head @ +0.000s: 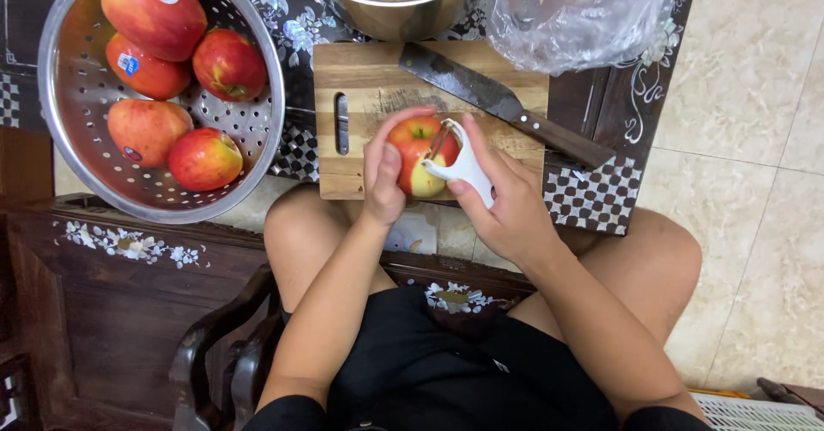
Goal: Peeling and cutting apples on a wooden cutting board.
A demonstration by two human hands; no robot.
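— How are the hands placed relative to the pale wooden cutting board?

— Both hover at its near edge. The left hand curls, thumb up, around the red-and-yellow apple. The right hand pinches the white plastic peeler, wrist bent inward.

— And the forearms?

— Bare, angling back from the board toward the torso.

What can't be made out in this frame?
Head view only:
- Steel bowl with peeled fruit: cut off by the top edge.
- Plastic bag: contents blurred by the film.
- Apple: its far side hidden by the left hand and the peeler.
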